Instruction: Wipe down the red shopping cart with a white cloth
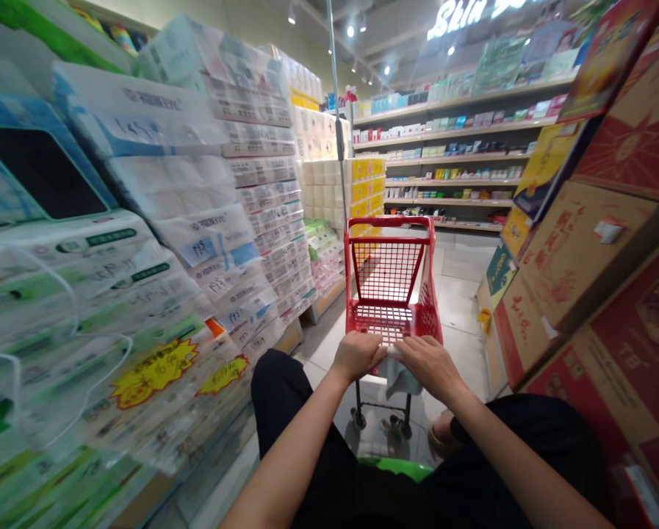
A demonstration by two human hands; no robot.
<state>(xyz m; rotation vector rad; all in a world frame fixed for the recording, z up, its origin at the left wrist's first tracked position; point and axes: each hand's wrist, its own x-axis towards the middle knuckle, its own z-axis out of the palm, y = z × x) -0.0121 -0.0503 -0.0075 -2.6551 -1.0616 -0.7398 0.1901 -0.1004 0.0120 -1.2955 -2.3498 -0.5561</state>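
Observation:
A small red shopping cart [387, 272] with a mesh basket stands upright before me, its handle side toward me. Curled over the left part of its handle is my left hand [359, 353], closed. My right hand [425, 360] is closed beside it, on a pale grey cloth [402, 380] that hangs below the handle. A whitish bit of the cloth shows between the two hands. My fingers hide most of the handle bar. The cart's mesh seat flap and seat show beyond my hands, with nothing visible on the seat.
Stacked tissue packs [263, 184] line the left, with a white cable [73, 294] and a dark-screened device [42, 173]. Cardboard boxes [599, 250] rise close on the right. Shelves [444, 158] of small goods stand behind a thin metal pole [339, 139]. My knees flank the cart.

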